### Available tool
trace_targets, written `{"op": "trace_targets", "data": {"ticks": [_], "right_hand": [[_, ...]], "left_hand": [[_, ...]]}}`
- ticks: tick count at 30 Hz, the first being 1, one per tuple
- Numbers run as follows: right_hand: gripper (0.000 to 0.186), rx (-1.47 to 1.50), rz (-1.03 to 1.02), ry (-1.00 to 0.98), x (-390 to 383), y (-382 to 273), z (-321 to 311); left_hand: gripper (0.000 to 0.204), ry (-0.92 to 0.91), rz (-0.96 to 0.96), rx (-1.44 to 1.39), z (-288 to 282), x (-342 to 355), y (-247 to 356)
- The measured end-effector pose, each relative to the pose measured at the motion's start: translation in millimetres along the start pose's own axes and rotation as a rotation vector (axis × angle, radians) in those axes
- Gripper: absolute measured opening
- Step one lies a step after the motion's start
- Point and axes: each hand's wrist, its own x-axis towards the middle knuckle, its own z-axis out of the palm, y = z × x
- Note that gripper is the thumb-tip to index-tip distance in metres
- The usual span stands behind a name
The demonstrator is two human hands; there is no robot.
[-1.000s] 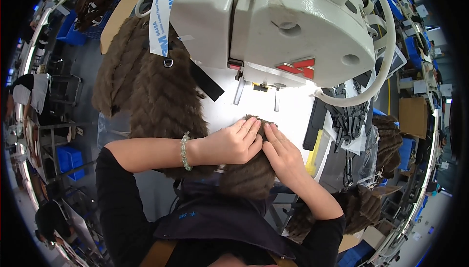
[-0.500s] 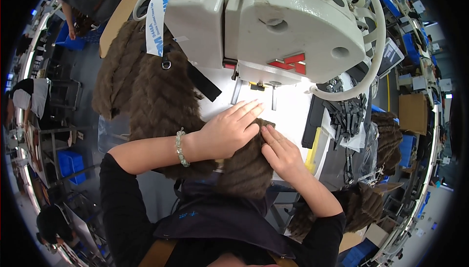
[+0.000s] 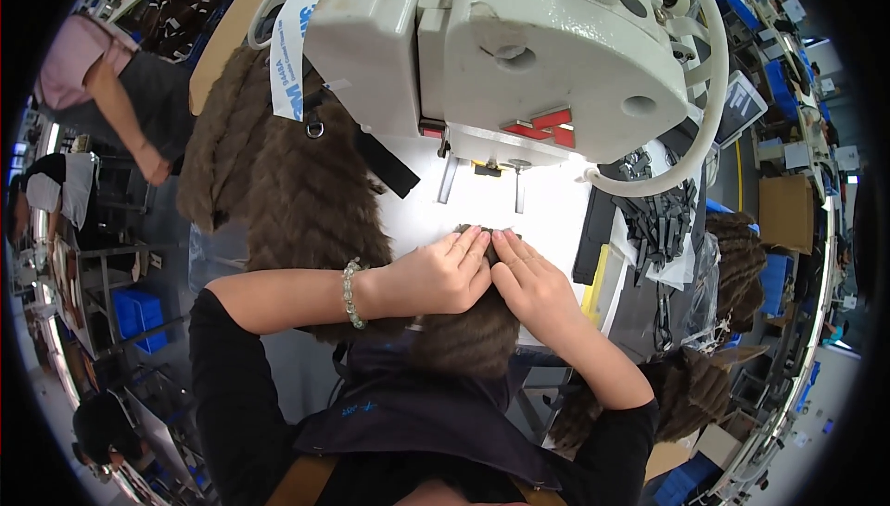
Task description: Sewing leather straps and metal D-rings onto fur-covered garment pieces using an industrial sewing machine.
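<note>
Clock directions taken from between the two hands. Small brown fur piece [image 3: 464,344] sits under and between the hands, its far end on the lit white desk [image 3: 556,214], its near end hanging at about 6 o'clock toward the dark apron [image 3: 408,423].

Left hand [image 3: 440,274]: fingers nearly straight and together, thumb close in, tips on the fur's far end. Right hand [image 3: 538,288]: fingers mostly straight, angled in to meet the left, tips on the same end. Fingertips of both close together; can't tell if either one pinches the fur or only presses. Pale bead bracelet [image 3: 351,293] on left wrist.

Big white machine [image 3: 556,61] at 12 to 1, red emblem [image 3: 542,128] on its front, metal bar [image 3: 519,191] below. Larger brown fur [image 3: 315,209] at 10, metal ring [image 3: 314,129] on it; black strap [image 3: 387,165] and white-blue tape [image 3: 289,52] between 10 and 11.

Heap of short black strips [image 3: 663,223] between 2 and 3, yellow strip [image 3: 593,288] at 3. More fur [image 3: 686,395] at 4. Blue bin [image 3: 139,316] near 9, well apart. Co-worker in pink top [image 3: 83,66] at 10, also well apart.
</note>
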Motion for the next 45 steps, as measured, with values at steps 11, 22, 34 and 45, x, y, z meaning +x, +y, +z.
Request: {"op": "trace_targets", "data": {"ticks": [11, 22, 34, 45], "right_hand": [[0.016, -0.043, -0.103, 0.180, 19.5, 30.7, -6.9], [0.014, -0.039, -0.197, 0.238, 42.4, 44.1, 11.0], [0.015, -0.034, -0.194, 0.291, 44.9, 49.8, 15.8], [0.016, -0.027, -0.169, 0.369, 45.7, 55.6, 16.5]], "left_hand": [[0.021, 0.011, 0.037, 0.051, -8.7, 22.5, -36.0], [0.019, 0.045, -0.009, 0.056, -1.1, 0.6, -55.5], [0.020, 0.096, -0.031, -0.032, 3.4, -2.2, -63.7], [0.021, 0.069, -0.119, -0.115, -2.3, -4.3, -69.2]]}}
